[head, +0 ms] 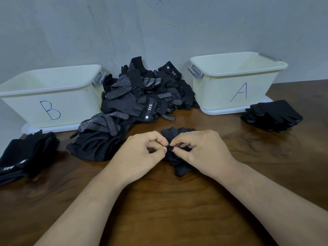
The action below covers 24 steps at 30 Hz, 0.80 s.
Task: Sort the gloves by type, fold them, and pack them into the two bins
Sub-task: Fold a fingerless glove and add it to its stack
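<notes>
On glossy wood-grain table (177, 213), left hand (142, 153) and right hand (200, 150) both pinching soft, crumpled black glove (177, 133)

Table (168, 210) is carrying a messy glove pile (138, 96), with a left stack (26, 157) and right stack (273, 116) sitting either side.

Dim, even light; wide-angle edge distortion.

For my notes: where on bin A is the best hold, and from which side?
Likely the grey handle on bin A's end facing the glove pile, reached from that side: it juts out under the rim, while the walls are wide and sloped.
</notes>
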{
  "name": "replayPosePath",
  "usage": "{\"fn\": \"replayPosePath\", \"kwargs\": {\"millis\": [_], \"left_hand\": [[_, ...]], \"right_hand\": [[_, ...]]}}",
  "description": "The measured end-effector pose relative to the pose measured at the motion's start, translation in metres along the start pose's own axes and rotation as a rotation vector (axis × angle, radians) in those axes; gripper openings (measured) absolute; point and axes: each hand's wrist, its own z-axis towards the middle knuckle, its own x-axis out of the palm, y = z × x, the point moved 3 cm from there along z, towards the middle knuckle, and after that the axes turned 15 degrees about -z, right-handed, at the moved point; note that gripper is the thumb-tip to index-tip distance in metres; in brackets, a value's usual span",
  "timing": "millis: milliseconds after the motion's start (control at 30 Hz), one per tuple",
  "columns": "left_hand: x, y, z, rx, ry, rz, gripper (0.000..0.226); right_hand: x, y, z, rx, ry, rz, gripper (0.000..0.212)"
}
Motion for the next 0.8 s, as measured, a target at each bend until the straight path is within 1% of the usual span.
{"fn": "replayPosePath", "kwargs": {"millis": [100,267,300,333,400,467,533,567,667,800], "left_hand": [[-0.003,0.002,0.001,0.006,0.011,0.103,0.008],[-0.003,0.002,-0.001,0.131,-0.018,0.266,0.003],[-0.003,0.003,-0.001,0.141,-0.024,0.299,0.001],[-0.003,0.004,0.0,0.142,-0.049,0.333,0.005],[-0.006,0.008,0.002,0.131,-0.147,0.339,0.01],[-0.009,0.014,0.007,0.063,-0.221,0.266,0.014],[-0.009,0.02,0.009,-0.035,-0.241,0.174,0.017],[-0.01,0.022,0.011,-0.07,-0.25,0.144,0.017],[-0.015,0.023,0.012,-0.125,-0.284,0.145,0.019],[-0.018,0.017,0.009,-0.246,-0.328,0.011,0.035]], "right_hand": [[0.003,-0.001,0.0,-0.008,0.024,0.004,0.006],[0.005,-0.001,0.001,-0.013,0.063,-0.009,0.009],[0.005,-0.001,0.001,-0.007,0.083,-0.013,0.013],[0.006,-0.001,0.001,0.006,0.113,-0.017,0.02],[0.009,-0.003,0.0,0.039,0.182,-0.025,0.035],[0.012,-0.006,0.0,0.075,0.22,-0.011,0.036],[0.014,-0.008,-0.001,0.084,0.252,-0.011,0.03],[0.015,-0.008,-0.002,0.083,0.271,-0.022,0.031],[0.015,-0.009,-0.004,0.081,0.32,-0.062,0.038],[0.011,-0.005,-0.004,0.086,0.334,-0.135,0.041]]}}
